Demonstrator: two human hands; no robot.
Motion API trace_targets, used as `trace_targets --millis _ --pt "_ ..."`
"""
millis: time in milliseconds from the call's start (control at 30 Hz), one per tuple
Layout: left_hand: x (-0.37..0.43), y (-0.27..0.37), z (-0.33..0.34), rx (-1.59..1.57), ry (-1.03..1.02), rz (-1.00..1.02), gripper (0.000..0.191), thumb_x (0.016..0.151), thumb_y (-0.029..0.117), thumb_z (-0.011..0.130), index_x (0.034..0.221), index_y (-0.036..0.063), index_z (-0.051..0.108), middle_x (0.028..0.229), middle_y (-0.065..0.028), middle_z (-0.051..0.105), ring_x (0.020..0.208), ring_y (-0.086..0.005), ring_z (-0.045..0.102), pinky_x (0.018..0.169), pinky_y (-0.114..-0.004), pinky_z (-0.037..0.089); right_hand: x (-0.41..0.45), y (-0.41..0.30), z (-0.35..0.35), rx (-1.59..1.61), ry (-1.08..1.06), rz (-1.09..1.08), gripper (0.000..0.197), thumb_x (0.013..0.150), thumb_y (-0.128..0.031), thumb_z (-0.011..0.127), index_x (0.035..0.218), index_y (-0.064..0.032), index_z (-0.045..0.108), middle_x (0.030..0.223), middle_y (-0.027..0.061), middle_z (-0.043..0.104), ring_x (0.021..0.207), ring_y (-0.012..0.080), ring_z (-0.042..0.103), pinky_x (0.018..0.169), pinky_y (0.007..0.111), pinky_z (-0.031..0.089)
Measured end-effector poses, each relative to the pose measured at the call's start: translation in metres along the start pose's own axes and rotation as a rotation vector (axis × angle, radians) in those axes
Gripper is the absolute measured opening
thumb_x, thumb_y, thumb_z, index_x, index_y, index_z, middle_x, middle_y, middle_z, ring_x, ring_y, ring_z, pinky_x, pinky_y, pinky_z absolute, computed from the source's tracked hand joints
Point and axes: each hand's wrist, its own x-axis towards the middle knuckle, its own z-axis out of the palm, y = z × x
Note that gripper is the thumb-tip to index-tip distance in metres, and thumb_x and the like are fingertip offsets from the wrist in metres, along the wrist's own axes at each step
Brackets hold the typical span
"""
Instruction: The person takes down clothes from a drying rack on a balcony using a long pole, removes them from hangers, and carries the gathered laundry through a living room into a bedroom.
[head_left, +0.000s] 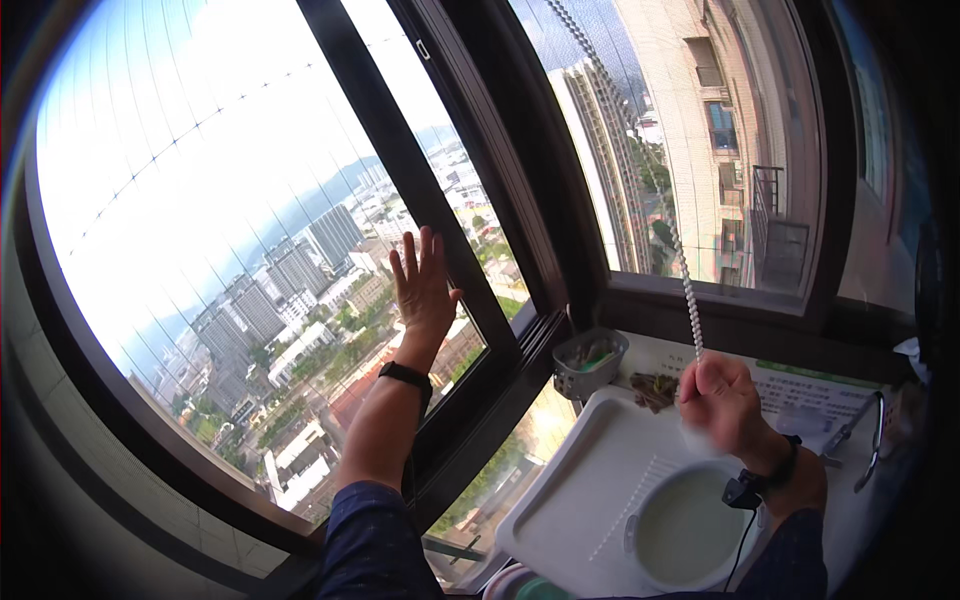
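My left hand (426, 292) is spread with its fingers apart, at the dark frame (450, 217) of a sliding window; whether the palm touches it I cannot tell. A black band circles that wrist. At the right, my right hand (720, 397) is closed around a white bead chain (686, 289), which runs up from the fist in front of the second window. The lower part of this fist is blurred. A small device with a cable is strapped to the right wrist. Below the fist sits a round white basin (686, 525) holding cloudy liquid.
A white tray (577, 480) lies under the basin. Beyond it stand a grey plastic basket (591, 364) and a small brown dried bunch (654, 391). A printed sheet (810, 397) and a curved metal handle (874, 442) are at the right. Thin vertical wires cross outside the windows.
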Motion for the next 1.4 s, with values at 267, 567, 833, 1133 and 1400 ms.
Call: trace_targets --millis 267,567,833,1133,1400 --pt "0.037 0.019 0.018 -0.391 -0.093 0.055 0.098 0.073 0.052 0.075 0.148 0.0074 0.03 0.158 -0.0111 0.018 0.148 -0.0341 0.007 0.118 -0.052 0.001 0.002 -0.001 -0.013 -0.006 -0.044 0.007 0.042 0.103 -0.037 0.044 0.085 -0.0014 0.057 0.057 -0.0015 0.04 0.049 0.0048 0.03 0.045 0.023 0.024" --pt "0.062 0.048 0.036 0.124 -0.089 0.017 0.096 0.078 0.057 0.067 0.15 0.0071 0.027 0.159 -0.0109 0.018 0.148 -0.0338 0.005 0.118 -0.053 0.0 0.013 0.005 -0.019 -0.051 -0.052 -0.017 0.045 0.102 -0.039 0.046 0.083 0.0 0.058 0.057 0.0003 0.044 0.05 0.0056 0.035 0.045 0.024 0.026" --pt "0.086 0.056 0.027 -0.311 -0.374 0.101 0.095 0.081 0.059 0.063 0.152 0.0093 0.023 0.16 -0.0097 0.013 0.148 -0.0331 0.003 0.118 -0.054 -0.001 0.017 0.012 -0.03 -0.055 -0.039 -0.036 0.047 0.101 -0.041 0.046 0.083 0.0007 0.058 0.057 0.0011 0.045 0.05 0.0058 0.037 0.045 0.024 0.027" --pt "0.088 0.072 0.053 0.122 -0.101 0.028 0.094 0.08 0.054 0.068 0.151 0.0085 0.025 0.159 -0.0113 0.015 0.148 -0.0346 0.006 0.118 -0.054 0.002 0.012 0.006 -0.038 -0.051 -0.029 -0.039 0.049 0.1 -0.043 0.046 0.082 0.001 0.058 0.057 0.0014 0.047 0.049 0.0058 0.038 0.045 0.024 0.028" --pt "0.086 0.074 0.046 0.1 -0.143 0.013 0.094 0.08 0.051 0.07 0.15 0.0072 0.025 0.159 -0.0115 0.015 0.148 -0.0346 0.006 0.118 -0.054 0.002 0.008 0.001 -0.033 -0.103 -0.044 -0.027 0.048 0.101 -0.042 0.045 0.082 0.0004 0.058 0.059 0.0014 0.048 0.051 0.0055 0.039 0.046 0.023 0.029"
